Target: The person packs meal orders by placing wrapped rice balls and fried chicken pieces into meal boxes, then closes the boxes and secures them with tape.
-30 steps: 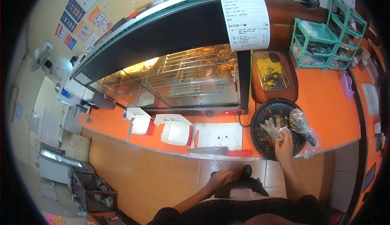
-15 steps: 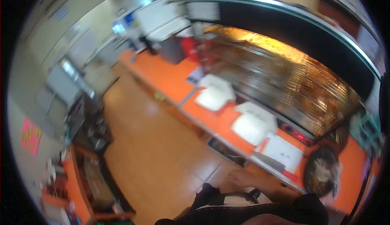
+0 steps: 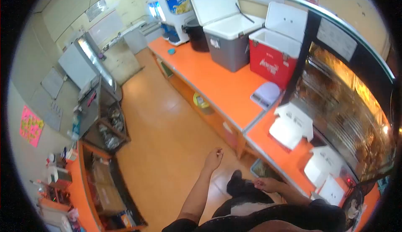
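My left hand (image 3: pixel 214 158) hangs in front of me over the tiled floor, its fingers loosely curled and nothing visible in them. Close to my body, my right hand (image 3: pixel 265 184) is also curled, with nothing showing in it. It is beside the front edge of the orange counter (image 3: pixel 226 96), apart from the things on top. Two open white cardboard food boxes (image 3: pixel 289 128) (image 3: pixel 324 165) stand on this counter to my right. A white sheet-like item (image 3: pixel 331 191) lies nearer me, beside a dark round pan (image 3: pixel 354 209) with pale contents.
A lit glass display cabinet (image 3: pixel 339 94) stands behind the boxes. Farther along are a digital scale (image 3: pixel 266 94), a red cooler (image 3: pixel 272 60), a grey cooler (image 3: pixel 229 47) and a drink dispenser (image 3: pixel 176 16). Shelving (image 3: pixel 106 186) lines the left; tiled floor (image 3: pixel 155 131) runs between.
My view has swung left along the counter, bringing the coolers and scale fully into sight. My left hand has come into view in front of me; the right stays near my body.
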`<control>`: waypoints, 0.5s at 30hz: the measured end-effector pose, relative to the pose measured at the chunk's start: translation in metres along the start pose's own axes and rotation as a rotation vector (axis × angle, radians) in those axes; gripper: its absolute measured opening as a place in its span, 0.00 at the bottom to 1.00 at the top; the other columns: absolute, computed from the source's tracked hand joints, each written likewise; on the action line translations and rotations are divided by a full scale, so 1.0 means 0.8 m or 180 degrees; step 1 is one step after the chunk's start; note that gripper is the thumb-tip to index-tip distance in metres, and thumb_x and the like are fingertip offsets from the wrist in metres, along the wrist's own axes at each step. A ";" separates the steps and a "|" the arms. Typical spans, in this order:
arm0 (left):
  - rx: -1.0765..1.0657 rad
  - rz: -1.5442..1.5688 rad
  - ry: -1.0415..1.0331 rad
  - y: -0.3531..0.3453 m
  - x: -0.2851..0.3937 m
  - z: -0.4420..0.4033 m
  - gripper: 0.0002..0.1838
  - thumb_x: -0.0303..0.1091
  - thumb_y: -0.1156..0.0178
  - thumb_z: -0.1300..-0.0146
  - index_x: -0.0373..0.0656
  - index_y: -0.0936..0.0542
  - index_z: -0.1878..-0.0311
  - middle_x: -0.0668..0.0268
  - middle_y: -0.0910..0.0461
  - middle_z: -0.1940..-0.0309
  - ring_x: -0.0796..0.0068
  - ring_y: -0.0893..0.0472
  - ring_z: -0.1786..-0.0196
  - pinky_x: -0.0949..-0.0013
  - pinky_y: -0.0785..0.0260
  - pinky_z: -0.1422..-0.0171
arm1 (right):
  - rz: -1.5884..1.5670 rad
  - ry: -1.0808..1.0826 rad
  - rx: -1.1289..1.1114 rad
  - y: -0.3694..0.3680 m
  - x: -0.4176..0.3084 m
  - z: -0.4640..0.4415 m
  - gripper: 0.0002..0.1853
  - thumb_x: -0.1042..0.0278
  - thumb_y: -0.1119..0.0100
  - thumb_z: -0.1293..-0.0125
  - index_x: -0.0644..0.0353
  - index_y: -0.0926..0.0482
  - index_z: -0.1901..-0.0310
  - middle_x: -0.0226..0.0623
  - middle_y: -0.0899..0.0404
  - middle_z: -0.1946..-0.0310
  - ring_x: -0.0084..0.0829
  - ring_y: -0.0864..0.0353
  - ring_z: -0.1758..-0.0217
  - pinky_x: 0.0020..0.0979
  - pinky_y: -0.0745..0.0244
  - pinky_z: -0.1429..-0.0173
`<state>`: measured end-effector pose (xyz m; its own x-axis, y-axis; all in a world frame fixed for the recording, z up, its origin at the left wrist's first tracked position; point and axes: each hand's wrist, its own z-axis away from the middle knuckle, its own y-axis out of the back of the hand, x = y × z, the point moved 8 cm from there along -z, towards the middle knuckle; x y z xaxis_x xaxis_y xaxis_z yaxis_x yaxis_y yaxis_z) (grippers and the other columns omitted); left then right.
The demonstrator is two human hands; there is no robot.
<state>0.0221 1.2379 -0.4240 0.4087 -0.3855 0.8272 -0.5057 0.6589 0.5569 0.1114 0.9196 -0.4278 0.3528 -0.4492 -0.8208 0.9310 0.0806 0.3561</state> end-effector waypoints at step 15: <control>0.1055 0.0461 -0.0037 0.264 -0.062 -0.491 0.13 0.35 0.43 0.29 0.31 0.19 0.54 0.47 0.16 0.60 0.54 0.15 0.56 0.61 0.24 0.48 | -0.0427 0.1645 0.0836 0.446 -0.485 -0.484 0.16 0.62 0.44 0.23 0.62 0.22 0.42 0.37 0.15 0.51 0.25 0.17 0.48 0.32 0.22 0.45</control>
<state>0.1932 1.6496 -0.3767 0.3070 -0.3120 0.8991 -0.7774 0.4628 0.4260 0.3427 1.4676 -0.1551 0.2948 0.0565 -0.9539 0.9395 -0.1993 0.2786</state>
